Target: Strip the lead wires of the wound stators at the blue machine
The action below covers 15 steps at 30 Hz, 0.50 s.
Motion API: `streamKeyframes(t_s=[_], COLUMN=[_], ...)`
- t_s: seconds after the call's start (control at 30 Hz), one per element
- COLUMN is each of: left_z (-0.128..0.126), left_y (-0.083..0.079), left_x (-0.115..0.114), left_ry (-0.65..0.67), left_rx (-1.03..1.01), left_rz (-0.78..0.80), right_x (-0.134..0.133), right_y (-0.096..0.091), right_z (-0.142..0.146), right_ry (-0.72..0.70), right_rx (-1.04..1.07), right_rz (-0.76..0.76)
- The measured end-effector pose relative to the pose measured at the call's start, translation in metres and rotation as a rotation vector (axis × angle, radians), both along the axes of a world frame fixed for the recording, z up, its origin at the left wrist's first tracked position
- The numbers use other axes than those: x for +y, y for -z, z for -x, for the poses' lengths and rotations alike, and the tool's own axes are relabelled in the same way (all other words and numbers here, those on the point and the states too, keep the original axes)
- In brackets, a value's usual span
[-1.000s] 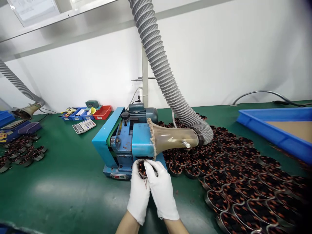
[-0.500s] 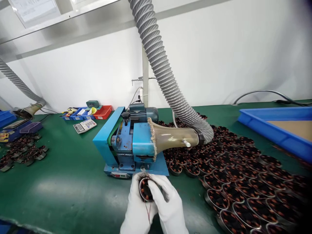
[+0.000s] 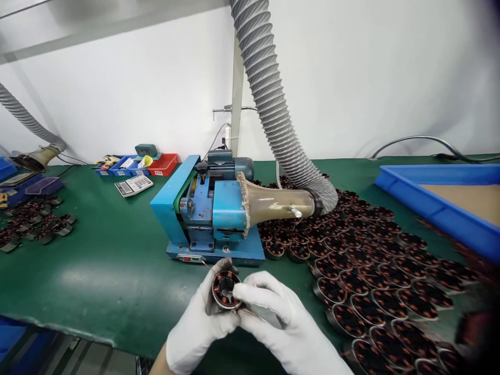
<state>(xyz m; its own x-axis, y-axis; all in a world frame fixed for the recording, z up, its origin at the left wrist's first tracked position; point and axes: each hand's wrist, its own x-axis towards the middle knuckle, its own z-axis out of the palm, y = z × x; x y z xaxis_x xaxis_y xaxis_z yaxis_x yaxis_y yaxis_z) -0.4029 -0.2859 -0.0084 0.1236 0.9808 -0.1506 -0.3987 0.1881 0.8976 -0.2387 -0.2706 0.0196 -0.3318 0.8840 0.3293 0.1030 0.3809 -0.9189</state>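
A motor stator [image 3: 219, 303], a round metal ring with copper windings around a dark open centre, is held in front of the blue machine. My gloved left hand [image 3: 201, 320] wraps around its left side and underside. My gloved right hand [image 3: 273, 312] grips its right rim, forefinger over the edge and thumb below. Thin lead wires trail out by the right thumb. Just beyond my hands stands the blue belt-driven machine [image 3: 230, 205], with a translucent funnel [image 3: 277, 203] joined to its right side.
Many similar stators [image 3: 363, 255] cover the bench on the right. A grey hose [image 3: 269, 99] drops to the funnel. A blue tray [image 3: 441, 205] lies far right. At the left are a calculator [image 3: 134, 185], a red bin [image 3: 164, 164] and more stators [image 3: 42, 221].
The view has shifted and tilted down. The stator has turned so its open centre shows more. My right hand has moved from over the centre to the right rim, its fingers spread wider.
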Motion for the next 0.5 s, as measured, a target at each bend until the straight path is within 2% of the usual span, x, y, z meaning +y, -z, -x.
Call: streamKeyframes(t_s=[0.07, 0.1, 0.2, 0.27, 0.33, 0.37, 0.43, 0.5], left_z=[-0.003, -0.005, -0.012, -0.012, -0.008, -0.005, -0.001, -0.001], left_y=[0.008, 0.012, 0.019, 0.016, 0.007, 0.003, -0.003, -0.005], left_x=[0.0, 0.001, 0.003, -0.001, -0.008, -0.011, -0.015, -0.016], left_ry=[-0.033, -0.071, -0.138, -0.113, -0.099, -0.101, -0.107, -0.074], left_rx=[0.023, 0.062, 0.122, 0.164, 0.252, 0.306, 0.409, 0.506], left_rz=[0.013, 0.017, 0.018, 0.006, 0.008, 0.012, -0.036, -0.203], right_x=[0.001, 0.003, 0.01, 0.014, 0.013, 0.012, 0.006, 0.002], right_y=[0.001, 0.002, 0.006, 0.003, -0.002, -0.005, -0.008, -0.009], right_z=[0.006, 0.009, 0.013, 0.01, 0.005, 0.004, 0.007, 0.016], right_ry=[0.057, 0.073, 0.082, 0.081, 0.107, 0.108, 0.091, 0.12], right_rx=[0.077, 0.154, 0.488, 0.756, 0.932, 0.941, 0.816, 0.622], right_rz=[-0.036, 0.002, 0.316, 0.518, 0.611, 0.626, 0.615, 0.553])
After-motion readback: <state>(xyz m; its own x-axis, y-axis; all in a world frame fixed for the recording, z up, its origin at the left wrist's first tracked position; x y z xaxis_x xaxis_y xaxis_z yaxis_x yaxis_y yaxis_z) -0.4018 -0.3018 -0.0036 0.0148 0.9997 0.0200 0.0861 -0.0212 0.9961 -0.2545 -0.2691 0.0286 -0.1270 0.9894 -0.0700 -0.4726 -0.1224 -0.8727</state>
